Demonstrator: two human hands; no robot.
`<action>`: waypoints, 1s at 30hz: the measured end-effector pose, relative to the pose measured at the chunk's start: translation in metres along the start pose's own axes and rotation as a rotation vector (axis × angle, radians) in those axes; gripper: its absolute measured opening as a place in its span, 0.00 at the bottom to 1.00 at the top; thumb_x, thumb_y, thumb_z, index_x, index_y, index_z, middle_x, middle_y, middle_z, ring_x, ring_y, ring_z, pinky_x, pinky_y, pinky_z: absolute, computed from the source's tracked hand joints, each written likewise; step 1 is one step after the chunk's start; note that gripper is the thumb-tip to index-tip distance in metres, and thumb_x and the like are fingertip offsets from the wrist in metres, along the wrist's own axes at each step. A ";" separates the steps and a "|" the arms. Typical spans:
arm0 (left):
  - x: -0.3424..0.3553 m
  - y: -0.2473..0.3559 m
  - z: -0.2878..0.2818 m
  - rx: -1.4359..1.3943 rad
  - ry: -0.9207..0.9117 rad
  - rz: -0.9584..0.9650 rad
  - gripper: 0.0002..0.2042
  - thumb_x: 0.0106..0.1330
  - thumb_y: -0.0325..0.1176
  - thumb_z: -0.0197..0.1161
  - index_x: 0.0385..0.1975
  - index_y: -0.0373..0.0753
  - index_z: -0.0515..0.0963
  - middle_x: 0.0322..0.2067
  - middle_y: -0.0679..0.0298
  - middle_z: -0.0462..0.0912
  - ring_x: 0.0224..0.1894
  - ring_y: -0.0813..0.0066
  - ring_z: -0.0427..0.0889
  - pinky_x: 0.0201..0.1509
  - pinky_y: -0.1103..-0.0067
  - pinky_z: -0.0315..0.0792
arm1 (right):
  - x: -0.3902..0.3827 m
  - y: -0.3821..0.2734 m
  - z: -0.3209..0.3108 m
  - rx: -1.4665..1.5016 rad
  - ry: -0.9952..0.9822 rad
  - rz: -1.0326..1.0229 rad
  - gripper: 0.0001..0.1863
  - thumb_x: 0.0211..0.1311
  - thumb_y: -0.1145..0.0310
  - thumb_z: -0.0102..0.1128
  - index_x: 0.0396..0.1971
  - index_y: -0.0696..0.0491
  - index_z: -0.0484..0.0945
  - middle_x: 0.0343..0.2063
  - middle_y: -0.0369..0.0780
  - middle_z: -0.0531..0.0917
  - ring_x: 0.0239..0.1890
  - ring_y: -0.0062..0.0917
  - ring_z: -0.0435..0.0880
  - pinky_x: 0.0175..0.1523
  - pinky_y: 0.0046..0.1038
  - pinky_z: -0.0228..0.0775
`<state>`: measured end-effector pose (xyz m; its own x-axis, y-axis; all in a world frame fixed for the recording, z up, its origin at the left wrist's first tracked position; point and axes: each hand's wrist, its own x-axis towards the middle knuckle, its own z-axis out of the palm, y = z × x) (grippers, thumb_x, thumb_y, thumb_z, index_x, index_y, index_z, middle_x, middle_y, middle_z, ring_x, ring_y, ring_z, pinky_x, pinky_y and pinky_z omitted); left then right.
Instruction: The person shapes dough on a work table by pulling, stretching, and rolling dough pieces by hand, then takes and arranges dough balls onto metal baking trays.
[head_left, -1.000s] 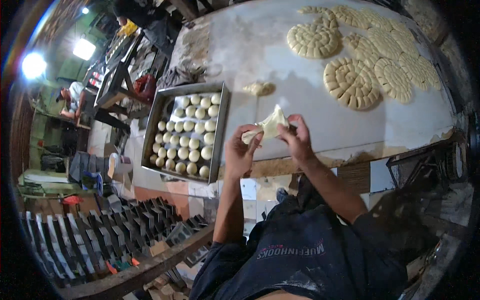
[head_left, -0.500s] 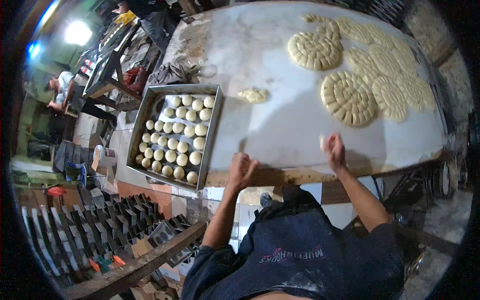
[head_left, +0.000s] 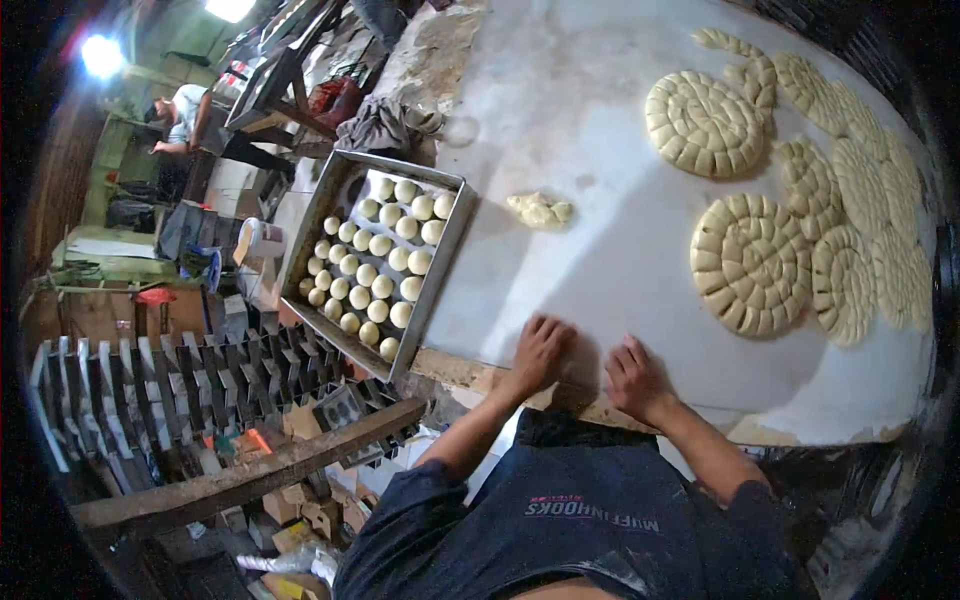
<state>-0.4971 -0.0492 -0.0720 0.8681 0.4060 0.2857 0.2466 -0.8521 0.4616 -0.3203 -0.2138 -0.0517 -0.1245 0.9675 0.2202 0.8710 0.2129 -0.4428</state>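
Near the front edge of the pale worktable (head_left: 560, 280), my left hand (head_left: 542, 348) is curled down against the surface; anything under its fingers is hidden. A little to its right, my right hand (head_left: 636, 378) is also curled against the table, its contents out of sight. Farther back lies an irregular lump of pale dough (head_left: 540, 210). Left of my hands, a deep metal tray (head_left: 437, 262) holds rows of several pale dough balls (head_left: 398, 258). On the right of the table, several coiled, segmented dough rounds (head_left: 750, 265) lie close together, some touching.
Crumpled cloth (head_left: 372, 128) lies beside the tray. Below left are stacked metal moulds (head_left: 180, 400), a wooden beam (head_left: 250, 465) and cardboard boxes. A white bucket (head_left: 262, 240) stands beyond the tray. A co-worker (head_left: 185, 120) stands at the upper left near another bench.
Earlier both hands stretched dough in the air, then separated, with a pale piece at my right hand. Now both hands are down near the front edge, closer together, that piece hidden. The view has shifted.
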 end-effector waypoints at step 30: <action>0.002 -0.075 -0.019 0.081 0.186 -0.089 0.09 0.56 0.29 0.60 0.36 0.45 0.77 0.39 0.59 0.75 0.44 0.59 0.77 0.44 0.69 0.75 | 0.143 0.065 0.027 0.167 0.423 0.700 0.09 0.61 0.67 0.56 0.33 0.57 0.75 0.23 0.43 0.77 0.33 0.41 0.77 0.46 0.42 0.69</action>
<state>-0.5218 0.0222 -0.0901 0.7487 0.5282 0.4005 0.3591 -0.8310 0.4248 -0.2945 -0.0580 -0.0725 0.6371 0.7582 0.1389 0.5945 -0.3686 -0.7146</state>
